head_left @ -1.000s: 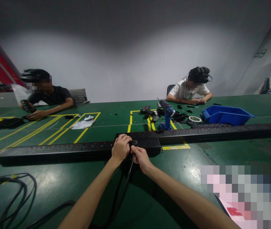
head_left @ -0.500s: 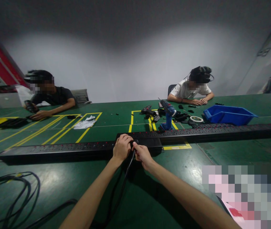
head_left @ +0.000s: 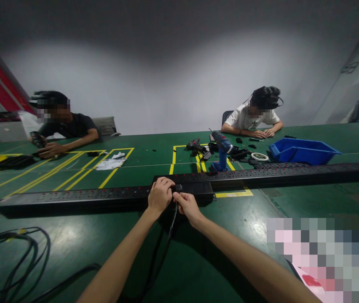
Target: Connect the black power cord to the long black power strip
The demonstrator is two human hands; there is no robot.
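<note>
A long black power strip (head_left: 72, 201) with rows of sockets and small red lights lies across the green table in front of me. My left hand (head_left: 160, 195) is closed over its near edge, fingers curled on the top. Just beside it, my right hand (head_left: 187, 206) pinches a black cable (head_left: 171, 227) close to a dark round fitting (head_left: 178, 187) at the strip's end section. The fingers partly hide that joint. From there the cable drops toward me between my forearms.
A second black power strip (head_left: 277, 177) extends right behind the first. Beyond it are a blue cordless drill (head_left: 222, 147), a white tape roll (head_left: 259, 157) and a blue bin (head_left: 302, 151). Coiled cable (head_left: 34, 252) lies front left. Two people (head_left: 72, 128) sit across the table.
My right hand has shifted slightly left and down along the cable, closer to my left hand. The left hand keeps its hold on the strip. The whole view has drifted slightly.
</note>
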